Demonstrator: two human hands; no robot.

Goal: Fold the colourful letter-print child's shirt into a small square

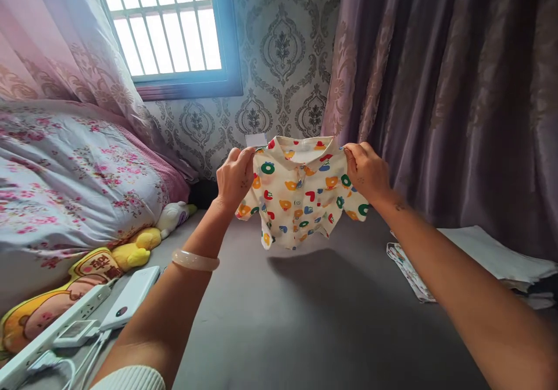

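A small cream shirt (300, 198) with a colourful print, a collar and a buttoned front hangs spread out in the air, its front towards me. My left hand (235, 175) pinches its left shoulder, and my right hand (366, 169) grips the right shoulder. Both short sleeves droop at the sides. The hem floats above the grey sheet (305, 332), where a shadow falls below it. A pale bangle (195, 260) circles my left wrist.
Folded clothes (492, 256) lie at the right. On the left are a power strip (52, 332), a white power bank (131, 297) with cables, plush toys (135, 249) and a floral quilt (78, 186). Behind are a barred window (165, 24) and purple curtains (436, 88).
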